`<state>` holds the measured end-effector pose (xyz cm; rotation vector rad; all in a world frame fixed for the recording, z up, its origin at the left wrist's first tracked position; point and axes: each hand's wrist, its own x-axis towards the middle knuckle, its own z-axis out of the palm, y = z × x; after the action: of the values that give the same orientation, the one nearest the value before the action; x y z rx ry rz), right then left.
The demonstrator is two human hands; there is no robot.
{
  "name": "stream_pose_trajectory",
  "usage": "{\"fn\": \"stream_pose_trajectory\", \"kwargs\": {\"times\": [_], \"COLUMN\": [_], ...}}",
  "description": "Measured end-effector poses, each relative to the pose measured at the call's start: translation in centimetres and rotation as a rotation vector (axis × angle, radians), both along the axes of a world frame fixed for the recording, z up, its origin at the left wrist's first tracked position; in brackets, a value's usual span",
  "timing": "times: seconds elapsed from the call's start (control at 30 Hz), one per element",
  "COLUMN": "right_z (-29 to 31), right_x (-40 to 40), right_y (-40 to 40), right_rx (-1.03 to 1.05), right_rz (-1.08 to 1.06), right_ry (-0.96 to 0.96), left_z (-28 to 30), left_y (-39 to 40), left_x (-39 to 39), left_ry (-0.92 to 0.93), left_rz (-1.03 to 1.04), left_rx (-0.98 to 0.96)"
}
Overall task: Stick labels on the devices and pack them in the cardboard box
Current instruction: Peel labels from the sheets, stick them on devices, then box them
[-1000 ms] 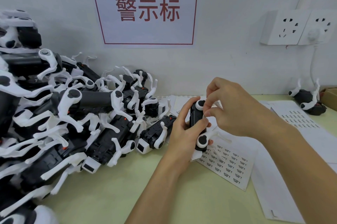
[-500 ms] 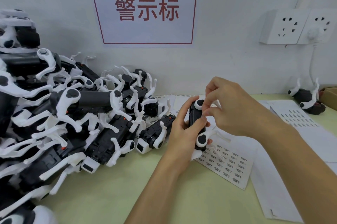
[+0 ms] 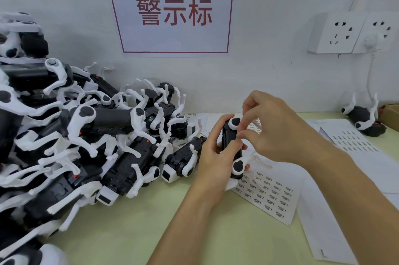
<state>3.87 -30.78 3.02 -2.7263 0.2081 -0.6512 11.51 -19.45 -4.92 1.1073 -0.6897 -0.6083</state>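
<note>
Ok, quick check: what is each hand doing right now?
Left hand: grips the black and white device.
Right hand: fingertips pinched together at the device's top face; whether they hold a label cannot be told.

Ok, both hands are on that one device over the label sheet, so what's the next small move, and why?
Probably press the label down flat with the right hand. Its pinched fingertips sit against the black side of the device, which the left hand grips upright above the label sheet. The label itself is too small to see, so whether it is seated yet is unclear.

Right fingertips (image 3: 243,134) lower (on device (image 3: 231,146))
</note>
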Motion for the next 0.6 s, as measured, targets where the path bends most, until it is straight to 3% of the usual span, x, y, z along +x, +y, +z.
{"fn": "stream_pose_trajectory", "kwargs": {"times": [0.6], "right_z": [0.06], "right_x": [0.04], "right_y": [0.30], "right_rx": [-0.054], "right_rz": [-0.105], "right_ry": [-0.004], "left_z": [-0.29], "left_y": [-0.03], "left_x": [0.06], "left_ry": [0.015], "left_rz": [-0.016], "left_rx": [-0.007]}}
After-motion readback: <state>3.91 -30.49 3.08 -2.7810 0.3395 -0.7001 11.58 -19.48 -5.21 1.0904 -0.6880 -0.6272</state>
